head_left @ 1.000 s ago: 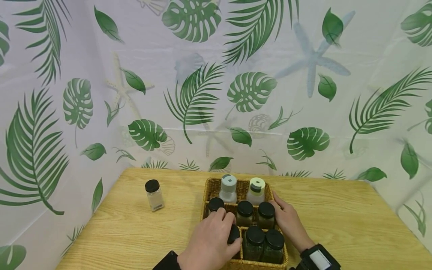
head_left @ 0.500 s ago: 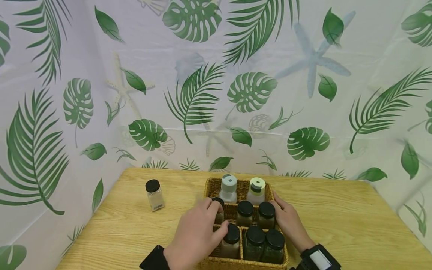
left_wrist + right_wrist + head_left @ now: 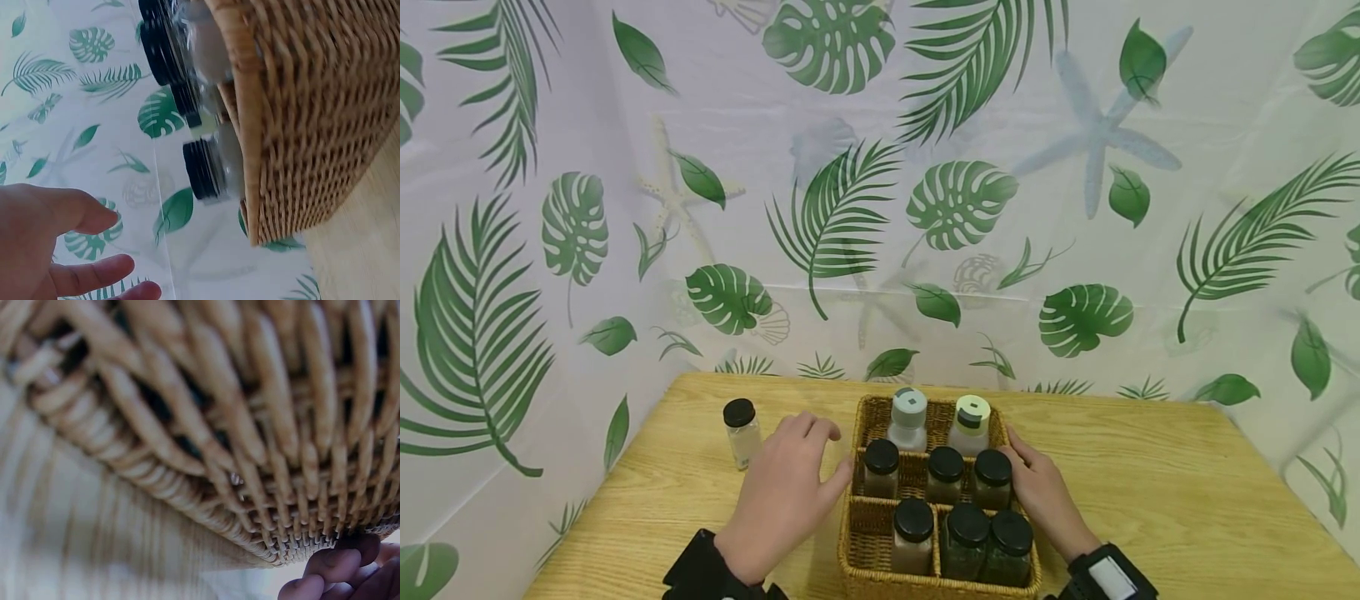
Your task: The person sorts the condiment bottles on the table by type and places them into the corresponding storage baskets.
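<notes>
My left hand (image 3: 786,487), fingers spread and slightly bent with nothing in them, hovers left of the wicker basket (image 3: 880,575). Just beyond it stands a clear jar with a black lid (image 3: 741,429), its lower right side partly covered by the hand. My right hand (image 3: 1048,496) holds the basket's right side near the rim; curled fingertips (image 3: 331,565) show against the weave in the right wrist view. Black-lidded jars stand in the middle and front compartments, among them a middle-left jar (image 3: 882,467) and a front jar (image 3: 913,533).
In the basket's back compartment stand a white-capped bottle (image 3: 907,417) and a yellow-capped bottle (image 3: 970,423). The wooden table (image 3: 1187,492) runs back to a leaf-print cloth (image 3: 865,333), which also hangs along the left and right sides.
My left hand has let go of a jar in the basket and moved left, out toward the lone jar. The right hand and basket stay put.
</notes>
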`<state>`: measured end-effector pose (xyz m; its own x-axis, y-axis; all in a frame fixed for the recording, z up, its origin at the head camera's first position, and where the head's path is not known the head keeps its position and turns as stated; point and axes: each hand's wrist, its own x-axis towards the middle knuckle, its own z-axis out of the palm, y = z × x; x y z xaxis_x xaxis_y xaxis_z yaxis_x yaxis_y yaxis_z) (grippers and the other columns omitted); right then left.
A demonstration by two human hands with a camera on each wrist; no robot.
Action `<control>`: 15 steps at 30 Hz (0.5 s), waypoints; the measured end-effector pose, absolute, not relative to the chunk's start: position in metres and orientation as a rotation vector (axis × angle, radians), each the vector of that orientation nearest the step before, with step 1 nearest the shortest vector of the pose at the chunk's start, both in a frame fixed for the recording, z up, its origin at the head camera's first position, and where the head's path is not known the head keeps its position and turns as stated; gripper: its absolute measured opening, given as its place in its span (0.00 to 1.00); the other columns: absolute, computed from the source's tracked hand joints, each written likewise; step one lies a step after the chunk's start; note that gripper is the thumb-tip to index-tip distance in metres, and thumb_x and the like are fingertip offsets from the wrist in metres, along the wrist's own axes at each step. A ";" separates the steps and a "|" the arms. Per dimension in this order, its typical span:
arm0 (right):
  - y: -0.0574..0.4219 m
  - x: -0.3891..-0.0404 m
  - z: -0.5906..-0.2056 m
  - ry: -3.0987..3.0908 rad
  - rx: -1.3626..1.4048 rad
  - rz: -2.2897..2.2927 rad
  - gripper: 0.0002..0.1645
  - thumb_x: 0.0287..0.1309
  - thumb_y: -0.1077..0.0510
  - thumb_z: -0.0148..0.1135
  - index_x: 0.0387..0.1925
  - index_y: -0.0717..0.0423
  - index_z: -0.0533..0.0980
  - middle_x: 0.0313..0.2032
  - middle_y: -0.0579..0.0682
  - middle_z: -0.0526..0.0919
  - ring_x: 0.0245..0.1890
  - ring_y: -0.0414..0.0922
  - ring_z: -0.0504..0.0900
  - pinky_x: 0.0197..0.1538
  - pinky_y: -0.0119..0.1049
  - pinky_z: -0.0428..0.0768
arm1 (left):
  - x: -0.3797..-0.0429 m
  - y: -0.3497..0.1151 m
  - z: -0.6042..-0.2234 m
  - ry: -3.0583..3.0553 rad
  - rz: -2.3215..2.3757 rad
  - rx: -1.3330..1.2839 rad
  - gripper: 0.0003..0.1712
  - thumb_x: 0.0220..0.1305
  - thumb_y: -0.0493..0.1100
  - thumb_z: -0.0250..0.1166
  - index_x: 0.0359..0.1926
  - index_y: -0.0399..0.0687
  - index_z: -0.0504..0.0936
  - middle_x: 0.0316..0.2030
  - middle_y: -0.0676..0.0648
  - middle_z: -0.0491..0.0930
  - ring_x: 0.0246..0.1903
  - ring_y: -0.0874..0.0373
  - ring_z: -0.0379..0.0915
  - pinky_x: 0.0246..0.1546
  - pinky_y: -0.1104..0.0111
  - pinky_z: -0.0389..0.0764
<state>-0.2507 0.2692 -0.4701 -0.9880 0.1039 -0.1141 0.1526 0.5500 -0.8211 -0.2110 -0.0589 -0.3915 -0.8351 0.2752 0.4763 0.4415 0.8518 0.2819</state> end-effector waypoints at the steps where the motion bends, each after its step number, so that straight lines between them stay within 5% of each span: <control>1: 0.269 -0.251 -0.470 2.718 0.227 -1.451 0.40 0.78 0.38 0.40 0.79 0.55 0.49 0.75 0.65 0.57 0.75 0.64 0.58 0.60 0.55 0.71 | -0.213 -0.062 -0.392 -2.600 -0.537 -0.521 0.11 0.67 0.50 0.66 0.45 0.52 0.82 0.42 0.52 0.78 0.43 0.55 0.75 0.44 0.63 0.77; 5: 0.269 -0.250 -0.470 2.715 0.235 -1.458 0.40 0.78 0.39 0.40 0.79 0.55 0.49 0.75 0.64 0.59 0.75 0.63 0.55 0.69 0.61 0.65 | -0.220 -0.074 -0.393 -2.572 -0.511 -0.480 0.11 0.67 0.48 0.67 0.46 0.50 0.82 0.43 0.50 0.78 0.45 0.51 0.75 0.46 0.61 0.76; 11: 0.269 -0.251 -0.470 2.714 0.235 -1.451 0.39 0.78 0.39 0.40 0.79 0.55 0.50 0.75 0.65 0.58 0.74 0.63 0.61 0.59 0.53 0.70 | -0.232 -0.092 -0.397 -2.549 -0.442 -0.405 0.13 0.65 0.46 0.69 0.46 0.45 0.82 0.43 0.45 0.78 0.45 0.47 0.74 0.47 0.57 0.76; 15: 0.269 -0.252 -0.470 2.707 0.233 -1.452 0.40 0.78 0.39 0.40 0.79 0.55 0.49 0.75 0.65 0.59 0.74 0.64 0.58 0.64 0.58 0.70 | -0.239 -0.104 -0.400 -2.575 -0.428 -0.356 0.15 0.65 0.46 0.69 0.49 0.43 0.82 0.47 0.41 0.78 0.48 0.43 0.74 0.49 0.53 0.76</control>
